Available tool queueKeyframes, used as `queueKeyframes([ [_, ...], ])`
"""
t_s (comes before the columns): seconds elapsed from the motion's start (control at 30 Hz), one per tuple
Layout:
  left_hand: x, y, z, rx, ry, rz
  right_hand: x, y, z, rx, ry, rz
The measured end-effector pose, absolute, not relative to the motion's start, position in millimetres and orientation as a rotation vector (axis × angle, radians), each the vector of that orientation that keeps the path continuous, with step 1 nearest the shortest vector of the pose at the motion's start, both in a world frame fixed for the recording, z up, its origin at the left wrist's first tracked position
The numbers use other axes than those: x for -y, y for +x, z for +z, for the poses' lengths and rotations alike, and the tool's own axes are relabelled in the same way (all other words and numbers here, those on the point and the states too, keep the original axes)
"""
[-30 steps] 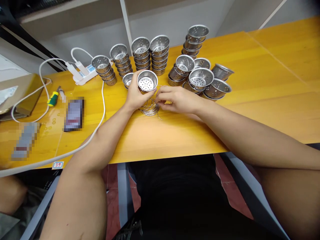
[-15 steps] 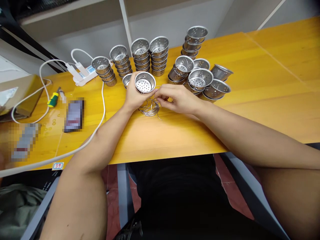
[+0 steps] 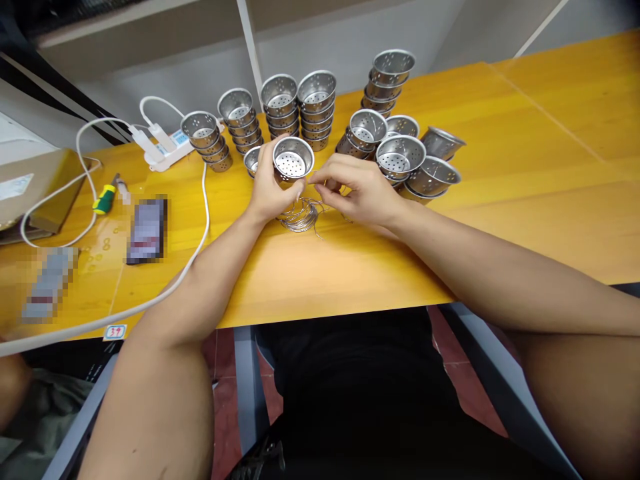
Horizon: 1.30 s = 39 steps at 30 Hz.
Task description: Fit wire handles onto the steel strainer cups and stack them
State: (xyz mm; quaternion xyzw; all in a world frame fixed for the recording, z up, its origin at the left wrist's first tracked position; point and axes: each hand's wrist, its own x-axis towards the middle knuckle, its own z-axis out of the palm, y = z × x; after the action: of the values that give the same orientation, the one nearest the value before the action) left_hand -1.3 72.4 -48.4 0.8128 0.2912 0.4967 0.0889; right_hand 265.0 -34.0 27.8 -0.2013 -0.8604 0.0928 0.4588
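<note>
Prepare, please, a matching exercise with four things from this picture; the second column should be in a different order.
1. Left hand
2. Wire coil
3. Power strip
4. Tool handle

A. White, with plugs in it
B. Green and yellow
C. Around a perforated metal cup
D. Silver-coloured loops on the table

Right pairs: 1-C, 2-D, 3-A, 4-B.

At left on the counter (image 3: 525, 220), a white power strip (image 3: 175, 155), looping white cable (image 3: 75, 331), green-and-yellow-handled tool (image 3: 105, 199), two pixelated objects (image 3: 147, 230), cardboard box (image 3: 37, 190); at the front edge, a "39" label (image 3: 115, 332).
</note>
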Motion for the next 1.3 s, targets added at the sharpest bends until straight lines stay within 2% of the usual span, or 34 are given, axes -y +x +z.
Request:
queueKeyframes([
  [0.37,-54.3,8.8,-40.7,-0.799,2.247,1.515,29.6,262.9,26.3,1.943,-0.595,0.333],
  [0.7,-41.1,23.2,-36.0,-0.563,2.328,1.360,22.0,260.6,26.5,1.855,-0.869,0.353],
  [1.07,-34.6,24.7,-37.6,-0.645,2.316,1.322,22.6,255.2,22.5,1.831,-0.981,0.313],
  [1.3,-26.2,26.2,-30.5,-0.727,2.315,1.338,25.6,244.9,22.5,1.756,-0.877,0.461],
])
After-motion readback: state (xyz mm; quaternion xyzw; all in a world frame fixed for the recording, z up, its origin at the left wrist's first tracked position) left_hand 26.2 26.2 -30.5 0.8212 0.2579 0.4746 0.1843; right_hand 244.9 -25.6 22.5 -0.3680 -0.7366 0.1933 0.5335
